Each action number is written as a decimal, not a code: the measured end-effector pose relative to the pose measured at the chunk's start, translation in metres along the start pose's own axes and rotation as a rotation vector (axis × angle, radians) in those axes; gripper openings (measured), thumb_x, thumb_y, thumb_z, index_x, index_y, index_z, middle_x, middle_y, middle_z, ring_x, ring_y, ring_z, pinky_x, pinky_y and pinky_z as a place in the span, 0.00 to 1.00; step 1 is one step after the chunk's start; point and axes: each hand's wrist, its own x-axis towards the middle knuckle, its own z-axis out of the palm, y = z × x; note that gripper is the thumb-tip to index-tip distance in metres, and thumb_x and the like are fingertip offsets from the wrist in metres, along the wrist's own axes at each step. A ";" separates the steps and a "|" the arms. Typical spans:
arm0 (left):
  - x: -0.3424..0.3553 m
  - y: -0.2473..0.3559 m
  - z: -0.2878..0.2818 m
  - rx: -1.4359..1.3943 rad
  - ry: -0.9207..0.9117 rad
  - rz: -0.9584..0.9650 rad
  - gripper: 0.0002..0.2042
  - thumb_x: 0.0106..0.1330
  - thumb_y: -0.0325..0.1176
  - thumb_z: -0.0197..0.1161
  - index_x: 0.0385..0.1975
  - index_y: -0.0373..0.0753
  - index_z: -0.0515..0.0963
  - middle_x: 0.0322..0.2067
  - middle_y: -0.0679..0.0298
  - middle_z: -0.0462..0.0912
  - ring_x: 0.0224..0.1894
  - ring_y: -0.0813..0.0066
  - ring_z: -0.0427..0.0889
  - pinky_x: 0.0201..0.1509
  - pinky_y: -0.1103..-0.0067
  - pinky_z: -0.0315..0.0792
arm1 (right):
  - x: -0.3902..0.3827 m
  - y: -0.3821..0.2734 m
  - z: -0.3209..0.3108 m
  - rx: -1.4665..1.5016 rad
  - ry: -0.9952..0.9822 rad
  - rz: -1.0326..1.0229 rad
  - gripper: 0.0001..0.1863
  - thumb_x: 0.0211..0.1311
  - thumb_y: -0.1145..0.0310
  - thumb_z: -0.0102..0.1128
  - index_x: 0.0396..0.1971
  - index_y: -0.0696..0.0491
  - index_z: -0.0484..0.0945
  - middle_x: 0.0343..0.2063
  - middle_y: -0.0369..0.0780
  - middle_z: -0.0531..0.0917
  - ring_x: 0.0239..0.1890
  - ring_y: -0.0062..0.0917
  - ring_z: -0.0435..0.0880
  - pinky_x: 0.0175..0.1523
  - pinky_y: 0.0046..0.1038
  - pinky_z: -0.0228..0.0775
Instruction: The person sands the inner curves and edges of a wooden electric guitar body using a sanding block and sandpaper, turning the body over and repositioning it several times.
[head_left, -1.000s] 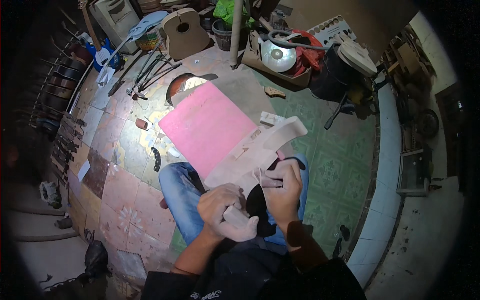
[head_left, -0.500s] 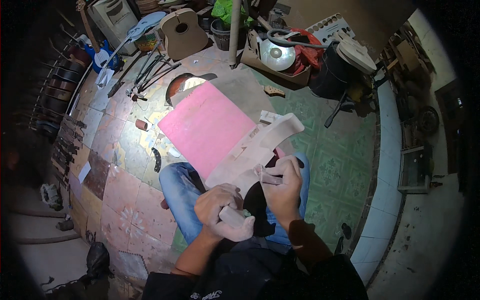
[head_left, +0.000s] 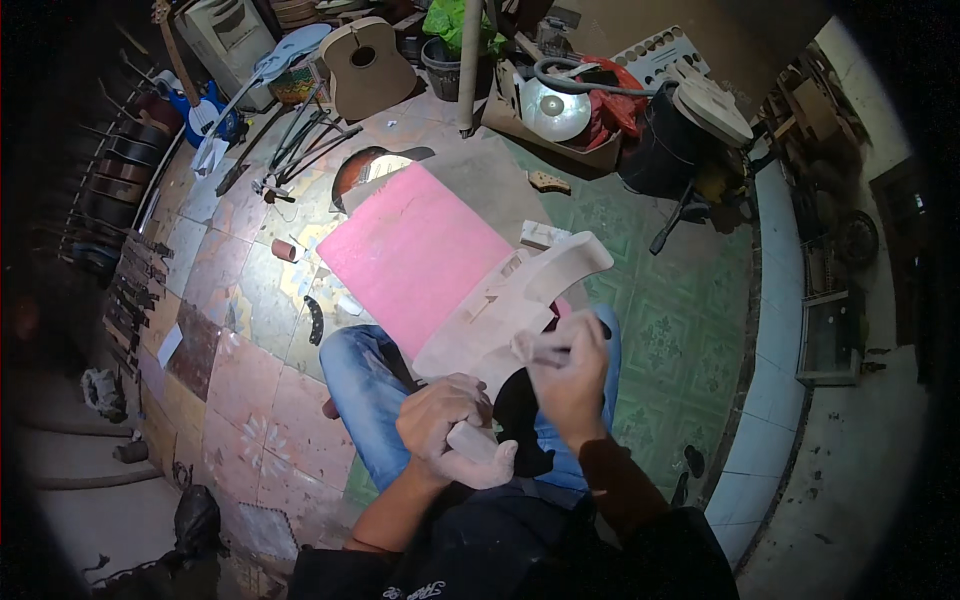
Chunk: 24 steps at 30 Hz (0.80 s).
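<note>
An unpainted, pale guitar body (head_left: 480,320) with carved cavities lies across my lap, its curved horn pointing to the far right. My left hand (head_left: 435,415) is closed at its near edge, thumb extended, around a pale, dusty block (head_left: 468,442). My right hand (head_left: 575,375) is closed around a short, pale roll (head_left: 538,348) at the inner curve of the body; motion blurs it, and its material is unclear. Both hands are coated in whitish dust. Beneath the body's far side is a flat pink sheet (head_left: 410,250).
Beyond the pink sheet lie a sunburst guitar body (head_left: 360,172) and a guitar headstock piece (head_left: 548,182). An acoustic guitar body (head_left: 368,68), a black bucket (head_left: 655,140) and a cardboard box (head_left: 560,145) stand farther back. A small brown cylinder (head_left: 284,250) sits on the tiles at left.
My right hand has moved slightly up and right with the roll, now blurred. The guitar body has shifted a little. My left hand, still around the block, has moved slightly right.
</note>
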 end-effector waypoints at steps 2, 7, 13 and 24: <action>0.001 0.000 0.002 -0.024 -0.013 0.009 0.13 0.50 0.32 0.72 0.24 0.37 0.71 0.19 0.61 0.77 0.23 0.64 0.82 0.37 0.68 0.83 | 0.014 0.017 -0.004 -0.051 0.080 -0.027 0.15 0.52 0.77 0.75 0.26 0.57 0.72 0.29 0.42 0.72 0.29 0.33 0.73 0.33 0.31 0.67; -0.001 0.000 0.000 -0.035 -0.014 0.001 0.13 0.51 0.31 0.72 0.24 0.37 0.71 0.19 0.61 0.77 0.23 0.64 0.82 0.36 0.68 0.83 | 0.000 -0.002 -0.002 -0.140 0.024 -0.145 0.15 0.53 0.78 0.74 0.24 0.57 0.70 0.27 0.42 0.71 0.28 0.32 0.72 0.30 0.32 0.65; 0.000 -0.003 0.003 -0.038 -0.018 0.029 0.15 0.49 0.32 0.74 0.24 0.37 0.71 0.19 0.61 0.77 0.23 0.65 0.82 0.36 0.68 0.83 | -0.003 -0.002 0.001 -0.165 0.033 -0.203 0.14 0.54 0.78 0.74 0.24 0.57 0.71 0.27 0.43 0.72 0.29 0.36 0.73 0.33 0.34 0.66; -0.004 -0.001 -0.003 -0.023 -0.014 0.039 0.15 0.49 0.34 0.74 0.24 0.37 0.71 0.20 0.61 0.77 0.23 0.64 0.83 0.37 0.67 0.83 | 0.043 0.032 -0.019 -0.271 0.202 -0.135 0.16 0.49 0.77 0.75 0.25 0.57 0.70 0.26 0.41 0.71 0.29 0.35 0.73 0.37 0.30 0.68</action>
